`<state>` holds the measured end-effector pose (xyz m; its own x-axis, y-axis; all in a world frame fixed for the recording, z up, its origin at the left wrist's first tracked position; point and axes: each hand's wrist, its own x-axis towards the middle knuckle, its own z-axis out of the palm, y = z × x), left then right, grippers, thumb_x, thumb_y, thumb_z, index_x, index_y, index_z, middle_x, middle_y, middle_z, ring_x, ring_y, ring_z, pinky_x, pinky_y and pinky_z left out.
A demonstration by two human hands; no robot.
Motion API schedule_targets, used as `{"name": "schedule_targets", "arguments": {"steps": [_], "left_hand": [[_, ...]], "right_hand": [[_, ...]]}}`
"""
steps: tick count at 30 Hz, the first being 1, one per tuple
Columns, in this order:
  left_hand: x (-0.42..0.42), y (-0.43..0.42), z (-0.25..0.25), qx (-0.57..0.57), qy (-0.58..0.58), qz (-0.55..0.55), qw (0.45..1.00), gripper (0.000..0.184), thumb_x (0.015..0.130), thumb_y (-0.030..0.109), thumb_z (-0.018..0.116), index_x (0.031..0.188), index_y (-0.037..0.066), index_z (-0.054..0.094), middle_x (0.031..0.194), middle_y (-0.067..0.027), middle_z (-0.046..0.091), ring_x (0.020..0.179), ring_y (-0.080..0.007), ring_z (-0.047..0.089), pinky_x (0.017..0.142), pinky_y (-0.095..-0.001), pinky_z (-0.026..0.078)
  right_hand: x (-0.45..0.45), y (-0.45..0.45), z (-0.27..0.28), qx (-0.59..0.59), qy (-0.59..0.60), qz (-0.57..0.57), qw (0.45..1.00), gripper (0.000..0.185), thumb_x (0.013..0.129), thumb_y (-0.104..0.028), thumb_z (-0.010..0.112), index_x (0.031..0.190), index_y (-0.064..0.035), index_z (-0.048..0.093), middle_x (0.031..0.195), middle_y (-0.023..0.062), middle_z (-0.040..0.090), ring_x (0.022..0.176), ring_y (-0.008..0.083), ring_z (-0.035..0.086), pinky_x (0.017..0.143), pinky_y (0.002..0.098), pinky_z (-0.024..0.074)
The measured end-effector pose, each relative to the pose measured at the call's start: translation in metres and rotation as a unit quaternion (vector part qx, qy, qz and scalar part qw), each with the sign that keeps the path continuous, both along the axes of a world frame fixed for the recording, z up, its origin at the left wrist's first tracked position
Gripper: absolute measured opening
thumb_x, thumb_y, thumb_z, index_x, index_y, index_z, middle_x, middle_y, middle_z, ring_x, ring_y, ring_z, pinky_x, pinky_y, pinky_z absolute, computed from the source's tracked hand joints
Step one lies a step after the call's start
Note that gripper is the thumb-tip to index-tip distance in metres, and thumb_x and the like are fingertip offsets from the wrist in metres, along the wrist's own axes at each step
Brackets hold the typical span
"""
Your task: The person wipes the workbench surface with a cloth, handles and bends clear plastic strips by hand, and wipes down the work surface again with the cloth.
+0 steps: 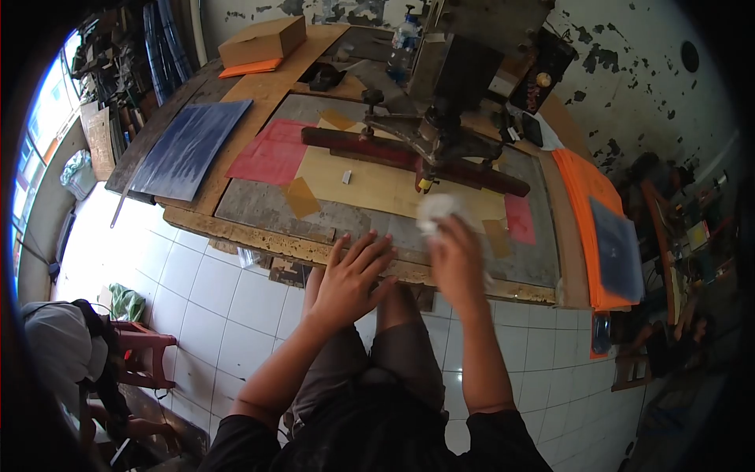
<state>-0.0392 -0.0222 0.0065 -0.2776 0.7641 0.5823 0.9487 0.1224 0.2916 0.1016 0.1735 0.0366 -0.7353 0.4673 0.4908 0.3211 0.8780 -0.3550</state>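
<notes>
My right hand [454, 256] is closed on a crumpled white cloth [442, 211], slightly blurred, over the front part of the grey metal plate [377, 228]. My left hand [358, 271] rests with spread fingers on the worn front edge of the table [259, 236]; nothing is in it. Beyond both hands a cream sheet [370, 182] is taped to the plate, between a pink sheet [271, 153] on the left and a pink strip [519, 219] on the right. A small grey piece [347, 177] lies on the cream sheet. Above it stands a dark press with a long red bar [362, 145].
A blue sheet [193, 149] lies at the left, a cardboard box [262, 41] behind it. Orange sheets [586, 212] with a blue one [616, 250] are at the right. A bottle [403, 49] stands at the back. Another person [67, 354] is at the lower left.
</notes>
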Motion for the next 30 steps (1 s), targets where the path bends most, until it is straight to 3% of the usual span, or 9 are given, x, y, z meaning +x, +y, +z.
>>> {"name": "schedule_targets", "arguments": {"steps": [2,7,11,16,18,23,25,28,30], "left_hand": [[0.001,-0.001,-0.002,-0.004,-0.021,0.004,1.0,0.046,0.096,0.037,0.077,0.135,0.014,0.073,0.153,-0.0055,0.064,0.148,-0.0285,0.053,0.128,-0.0575,0.029],[0.004,-0.002,-0.005,0.01,-0.019,0.019,1.0,0.047,0.097,0.038,0.077,0.137,0.014,0.072,0.158,-0.0036,0.061,0.149,-0.0276,0.053,0.128,-0.0576,0.028],[0.005,-0.001,-0.008,0.006,-0.033,0.027,0.999,0.052,0.097,0.039,0.077,0.142,0.015,0.07,0.158,-0.003,0.061,0.149,-0.0266,0.053,0.128,-0.0573,0.028],[0.01,-0.003,-0.002,0.007,-0.03,0.052,0.998,0.051,0.096,0.038,0.078,0.142,0.019,0.07,0.158,-0.0003,0.061,0.15,-0.0266,0.052,0.128,-0.0573,0.027],[0.011,-0.002,-0.001,0.005,-0.038,0.052,0.998,0.049,0.096,0.035,0.079,0.142,0.02,0.07,0.158,0.0006,0.061,0.15,-0.0273,0.051,0.128,-0.0575,0.028],[0.013,0.001,-0.007,0.004,-0.038,0.054,0.998,0.05,0.095,0.035,0.079,0.142,0.019,0.07,0.159,0.0006,0.06,0.151,-0.0278,0.05,0.128,-0.0563,0.026],[0.012,0.001,-0.008,0.009,-0.039,0.049,0.998,0.051,0.095,0.034,0.079,0.142,0.018,0.07,0.159,0.0006,0.06,0.151,-0.0279,0.05,0.128,-0.0553,0.024],[0.009,-0.002,-0.007,-0.013,-0.033,0.048,0.998,0.053,0.094,0.034,0.079,0.144,0.018,0.069,0.16,0.0005,0.06,0.151,-0.028,0.05,0.129,-0.0554,0.024],[0.009,-0.002,-0.006,-0.005,-0.031,0.046,0.998,0.054,0.094,0.034,0.079,0.145,0.018,0.069,0.16,0.0002,0.059,0.151,-0.0282,0.05,0.129,-0.0553,0.024]], "right_hand": [[-0.027,-0.031,0.011,0.017,0.005,0.152,0.988,0.038,0.1,-0.012,0.07,0.137,-0.0094,0.071,0.14,0.0138,0.068,0.137,0.0378,0.06,0.116,0.053,0.0458],[-0.051,-0.012,0.013,0.006,-0.016,0.045,0.999,0.033,0.105,-0.018,0.064,0.135,-0.0054,0.07,0.138,0.0132,0.069,0.139,0.0397,0.058,0.121,0.0511,0.0423],[-0.056,-0.023,0.004,0.004,0.011,0.188,0.982,0.03,0.104,-0.019,0.068,0.131,-0.0071,0.072,0.141,0.0131,0.067,0.136,0.0399,0.059,0.118,0.0523,0.045],[0.006,0.022,0.019,-0.059,-0.051,0.052,0.996,0.032,0.105,-0.017,0.067,0.136,-0.0095,0.072,0.145,0.015,0.067,0.137,0.0402,0.058,0.119,0.051,0.0453],[0.049,0.062,-0.003,0.034,-0.022,-0.064,0.997,0.032,0.108,-0.017,0.064,0.138,-0.009,0.071,0.146,0.0164,0.066,0.133,0.0398,0.06,0.116,0.0509,0.0469],[0.091,0.066,-0.002,0.029,-0.071,-0.229,0.97,0.034,0.108,-0.013,0.062,0.141,-0.0061,0.068,0.141,0.0196,0.067,0.127,0.0399,0.062,0.112,0.0528,0.0488],[0.065,0.011,0.003,-0.037,0.015,-0.103,0.994,0.044,0.1,-0.003,0.067,0.144,-0.0068,0.064,0.139,0.0192,0.066,0.132,0.042,0.06,0.115,0.0546,0.0468],[0.042,-0.065,0.006,0.006,-0.035,0.111,0.993,0.048,0.094,-0.008,0.073,0.142,-0.0104,0.068,0.143,0.0133,0.065,0.144,0.0406,0.056,0.123,0.0568,0.0408],[0.052,-0.056,0.004,0.003,-0.052,0.109,0.993,0.048,0.095,-0.011,0.073,0.143,-0.0111,0.068,0.145,0.0124,0.065,0.147,0.0397,0.054,0.126,0.0598,0.0369]]}}
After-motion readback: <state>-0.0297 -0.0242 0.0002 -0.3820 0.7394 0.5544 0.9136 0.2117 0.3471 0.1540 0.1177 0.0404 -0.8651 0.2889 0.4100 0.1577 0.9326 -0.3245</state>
